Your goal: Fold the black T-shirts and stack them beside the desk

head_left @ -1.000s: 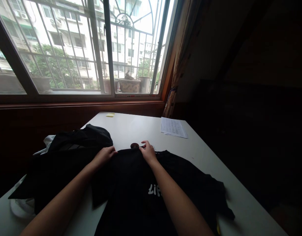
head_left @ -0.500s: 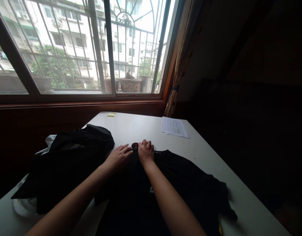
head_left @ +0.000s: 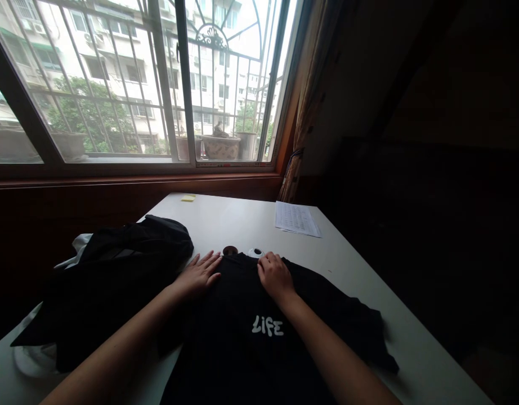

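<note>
A black T-shirt [head_left: 242, 360] with white lettering on its chest lies spread on the white table [head_left: 242, 219]. My left hand [head_left: 199, 274] rests flat near the shirt's upper left edge, fingers apart. At the right side of the collar is my right hand [head_left: 276, 275], its fingers curled and pressed together on the fabric; whether they pinch any cloth is hidden. Just beyond the collar are a dark round object [head_left: 230, 251] and a white round object [head_left: 255, 253] with a dark centre.
Left of the shirt lies a heap of dark clothes [head_left: 116, 281] with some white cloth. Printed papers [head_left: 297, 218] and a yellow sticky note [head_left: 188, 198] lie toward the far edge, below a barred window [head_left: 226, 84].
My right hand has moved right along the collar, uncovering the white round object and the chest lettering. My left hand has shifted slightly left, and its fingers are spread wider.
</note>
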Demonstrator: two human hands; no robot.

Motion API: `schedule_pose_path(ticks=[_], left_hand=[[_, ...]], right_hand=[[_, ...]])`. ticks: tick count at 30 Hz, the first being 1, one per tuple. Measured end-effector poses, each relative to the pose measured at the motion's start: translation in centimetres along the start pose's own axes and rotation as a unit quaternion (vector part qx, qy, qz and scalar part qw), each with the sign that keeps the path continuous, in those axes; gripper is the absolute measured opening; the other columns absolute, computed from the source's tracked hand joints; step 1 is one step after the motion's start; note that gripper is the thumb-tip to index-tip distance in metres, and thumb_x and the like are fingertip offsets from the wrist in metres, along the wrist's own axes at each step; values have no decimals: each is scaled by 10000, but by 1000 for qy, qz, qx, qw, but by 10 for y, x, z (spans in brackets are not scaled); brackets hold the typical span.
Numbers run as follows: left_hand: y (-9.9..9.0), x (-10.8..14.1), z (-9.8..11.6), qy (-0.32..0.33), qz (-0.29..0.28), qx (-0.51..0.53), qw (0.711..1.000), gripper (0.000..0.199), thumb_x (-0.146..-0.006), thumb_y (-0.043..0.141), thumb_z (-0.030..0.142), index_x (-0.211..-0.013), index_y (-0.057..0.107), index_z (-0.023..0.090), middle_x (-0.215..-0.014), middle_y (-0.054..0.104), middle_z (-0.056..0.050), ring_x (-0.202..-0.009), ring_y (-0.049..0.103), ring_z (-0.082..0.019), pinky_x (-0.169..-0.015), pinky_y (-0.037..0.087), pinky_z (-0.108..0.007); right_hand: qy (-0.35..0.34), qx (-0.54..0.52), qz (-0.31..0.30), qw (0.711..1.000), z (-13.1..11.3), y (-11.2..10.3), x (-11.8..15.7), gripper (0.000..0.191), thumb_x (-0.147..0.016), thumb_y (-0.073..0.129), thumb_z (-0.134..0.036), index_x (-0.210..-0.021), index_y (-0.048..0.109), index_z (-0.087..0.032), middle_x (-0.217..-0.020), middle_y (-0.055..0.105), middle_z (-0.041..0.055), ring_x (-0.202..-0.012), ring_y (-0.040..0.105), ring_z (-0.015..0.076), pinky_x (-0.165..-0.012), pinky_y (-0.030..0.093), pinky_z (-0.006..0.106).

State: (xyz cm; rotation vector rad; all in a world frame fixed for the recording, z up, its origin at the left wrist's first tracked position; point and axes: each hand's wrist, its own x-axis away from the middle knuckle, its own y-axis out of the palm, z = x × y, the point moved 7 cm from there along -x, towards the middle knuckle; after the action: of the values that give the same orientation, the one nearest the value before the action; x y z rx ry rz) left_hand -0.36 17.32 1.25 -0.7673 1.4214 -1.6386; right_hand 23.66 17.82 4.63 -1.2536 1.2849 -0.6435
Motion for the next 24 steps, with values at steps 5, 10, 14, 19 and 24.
schedule_pose_path(ticks=[5,10,14,19,24], left_hand=[[0,6,-6,-28,-21,6,999,594,-1060,302,505,-1598,235,261,-1661,161,-36,-1549,106,-276,-1232,76,-542],[-1,6,-8,-42,-19,1,999,593,-1055,326,483,-1595,246,254,-1662,162,-45,-1549,102,-280,-1230,68,-558],[0,6,-10,-51,-18,-6,999,586,-1053,328,452,-1592,262,231,-1661,170,-53,-1548,100,-281,-1231,63,-557],[-2,6,-16,-73,-9,-17,997,587,-1046,326,438,-1586,286,210,-1655,191,-88,-1542,130,-296,-1222,118,-562],[-13,0,4,-62,18,-46,997,569,-999,384,312,-1553,369,182,-1663,163,-107,-1543,87,-344,-1202,122,-617]], right_hand=[[48,12,-8,999,77,-17,37,364,-983,391,-243,-1220,664,-201,-1220,612,143,-1142,524,301,-1019,426,418],[45,9,-54,997,114,-9,48,481,-994,388,-356,-1426,556,-228,-1463,531,88,-1335,452,289,-1144,340,424],[39,-2,-92,995,122,0,46,571,-1014,338,-497,-1528,427,-266,-1591,409,28,-1455,341,277,-1194,274,448],[22,-18,-138,990,127,0,50,640,-1006,307,-602,-1574,323,-309,-1650,291,-3,-1521,245,249,-1230,213,453],[-23,-1,-116,993,111,-9,52,587,-1022,321,-477,-1539,407,-213,-1651,286,45,-1528,228,224,-1257,153,444]])
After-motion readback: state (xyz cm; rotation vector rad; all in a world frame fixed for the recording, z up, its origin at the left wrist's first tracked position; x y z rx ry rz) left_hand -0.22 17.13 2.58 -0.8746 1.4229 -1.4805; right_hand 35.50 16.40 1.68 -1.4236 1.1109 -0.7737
